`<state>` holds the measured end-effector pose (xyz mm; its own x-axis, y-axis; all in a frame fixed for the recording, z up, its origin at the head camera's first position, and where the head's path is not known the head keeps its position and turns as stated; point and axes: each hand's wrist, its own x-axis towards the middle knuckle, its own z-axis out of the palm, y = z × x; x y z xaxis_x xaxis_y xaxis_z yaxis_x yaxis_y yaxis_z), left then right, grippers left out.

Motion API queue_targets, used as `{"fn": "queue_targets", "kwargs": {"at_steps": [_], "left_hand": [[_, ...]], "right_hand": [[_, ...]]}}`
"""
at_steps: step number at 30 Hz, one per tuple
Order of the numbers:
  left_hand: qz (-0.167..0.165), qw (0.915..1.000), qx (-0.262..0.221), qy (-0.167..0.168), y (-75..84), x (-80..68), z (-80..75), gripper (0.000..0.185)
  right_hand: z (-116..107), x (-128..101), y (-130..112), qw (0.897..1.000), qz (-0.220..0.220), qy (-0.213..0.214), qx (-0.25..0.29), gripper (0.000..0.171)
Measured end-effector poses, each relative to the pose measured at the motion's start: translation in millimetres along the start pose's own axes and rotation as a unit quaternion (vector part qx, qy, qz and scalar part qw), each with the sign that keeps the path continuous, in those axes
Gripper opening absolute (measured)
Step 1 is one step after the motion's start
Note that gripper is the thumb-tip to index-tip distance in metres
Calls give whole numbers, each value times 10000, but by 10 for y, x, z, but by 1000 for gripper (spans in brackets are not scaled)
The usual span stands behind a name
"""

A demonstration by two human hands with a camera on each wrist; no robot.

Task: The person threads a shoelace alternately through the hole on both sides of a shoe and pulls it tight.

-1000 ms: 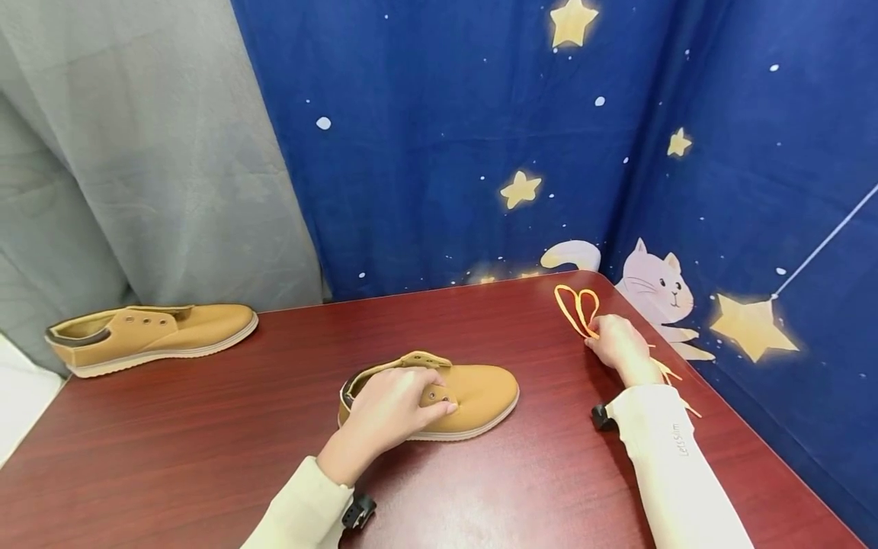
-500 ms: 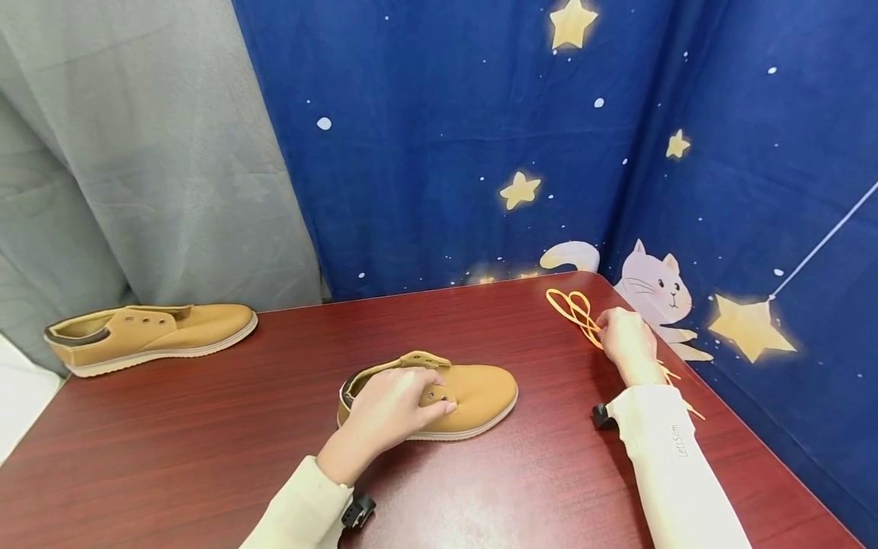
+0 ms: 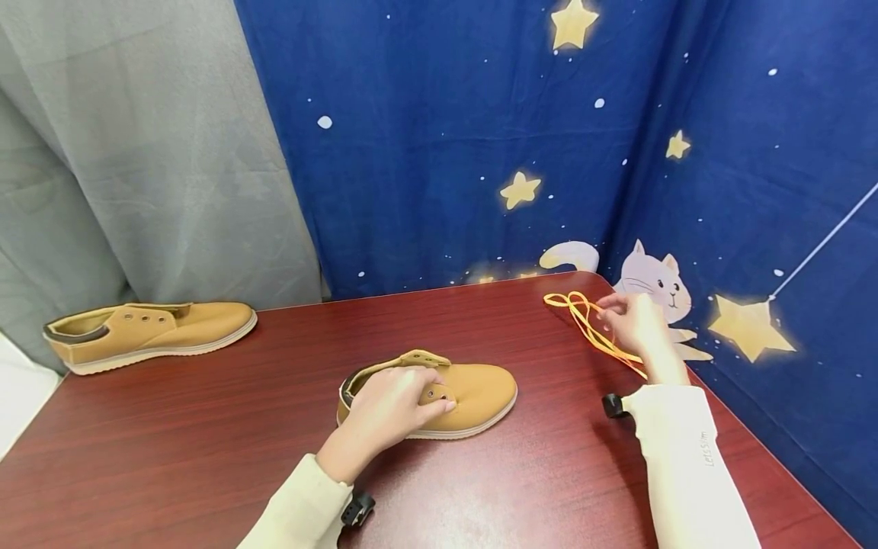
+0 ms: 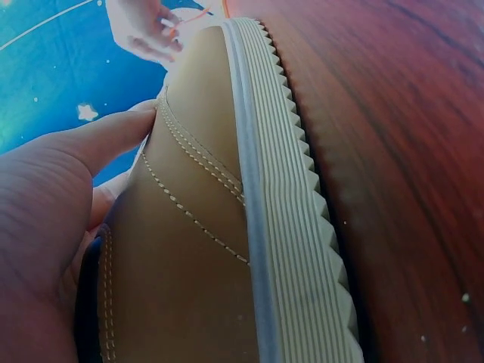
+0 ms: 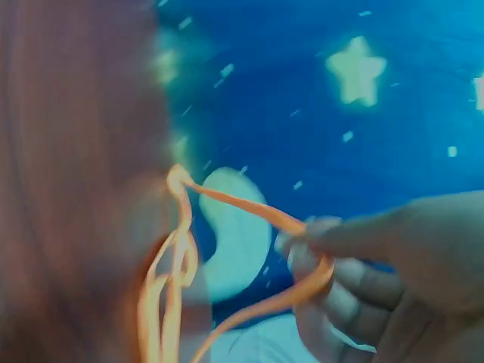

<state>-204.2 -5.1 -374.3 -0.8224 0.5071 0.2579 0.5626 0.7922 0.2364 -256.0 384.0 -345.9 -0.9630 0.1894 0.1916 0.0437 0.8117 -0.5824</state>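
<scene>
Small grey lettering on right sleeve (image 3: 693, 457), running along the forearm; too small to read with certainty. No brand mark seen on either shoe.

Near shoe (image 3: 473, 389): tan, suede-like upper, pale ribbed sole, dark collar lining, metal eyelets bare of lace, contrast stitching plain in left wrist view (image 4: 189, 227). Standing upright on red-brown wood-grain desk (image 3: 206, 442), toe pointing toward the cat print (image 3: 652, 286) on the blue starred curtain.

Left hand (image 3: 387, 412) laid over heel and eyelet part of near shoe, fingers curled round the upper, thumb along the side (image 4: 98, 140); firm hold, shoe pinned to desk.

Orange lace (image 3: 590, 324): flat, thin, looped at its far end, lying on desk between near shoe and cat print, close to the desk's far right corner, tail trailing back under the wrist. Right hand (image 3: 634, 320) well apart from near shoe, raised just above desk, fingertips (image 5: 318, 234) pinching the lace near its loop; other fingers loosely curled. Lace partly lifted, loop blurred in right wrist view (image 5: 178, 249).

Second shoe (image 3: 147, 332): same tan make, unlaced, at the desk's far left edge, well apart from near shoe, before grey curtain (image 3: 123, 152).
</scene>
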Motion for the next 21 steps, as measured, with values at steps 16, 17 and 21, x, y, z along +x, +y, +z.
{"fn": "queue_targets", "kwargs": {"at_steps": [16,17,21], "left_hand": [[43,9999,-133,62,-15,-23,-3,31],[49,9999,-131,69,-12,-21,-1,31],[59,9999,-88,42,0,-10,-6,31]], "right_hand": [[66,-296,-745,8924,-681,-1190,4299,18],[123,-331,-793,8899,-725,-1310,4309,20],[345,-466,-955,8843,-724,-1678,4297,28]]}}
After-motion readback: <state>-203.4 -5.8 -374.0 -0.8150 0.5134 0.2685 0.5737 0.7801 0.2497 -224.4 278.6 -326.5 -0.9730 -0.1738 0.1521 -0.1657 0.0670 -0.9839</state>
